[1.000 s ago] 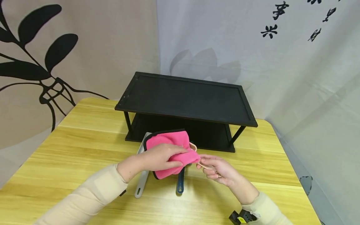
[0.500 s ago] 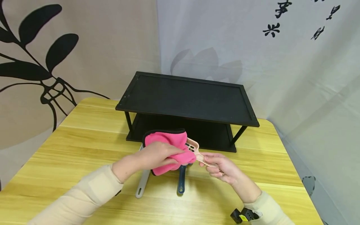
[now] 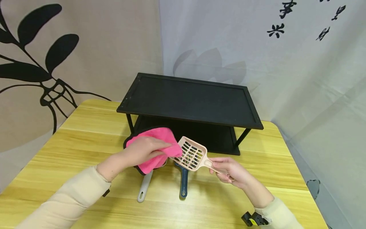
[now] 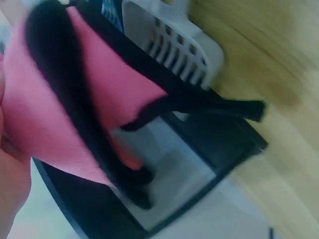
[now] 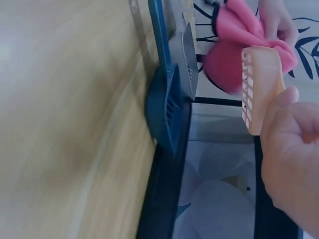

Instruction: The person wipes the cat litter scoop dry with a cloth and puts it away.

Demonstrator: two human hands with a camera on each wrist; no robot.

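Observation:
A pink cloth (image 3: 161, 135) with black edging hangs from my left hand (image 3: 140, 152), whose thumb and fingers pinch it. My right hand (image 3: 231, 171) grips the handle of a pale pink slotted litter scoop (image 3: 191, 154), held above the table with its head toward the cloth. The cloth overlaps the scoop's far left corner in the head view. Below lies a blue scoop (image 5: 167, 107), its handle pointing toward me and its head partly hidden in the head view. Left of it is a grey slotted scoop (image 4: 174, 45), mostly covered by the cloth from above.
Behind the scoops stands a black two-tier rack (image 3: 188, 98), its lower shelf (image 3: 211, 140) just beyond the hands. The wooden table (image 3: 85, 143) runs out on both sides, with a printed curtain (image 3: 200, 38) behind it.
My left hand has moved left with the cloth, baring the slotted head of the pale pink scoop. My right hand has shifted slightly right, still gripping the handle.

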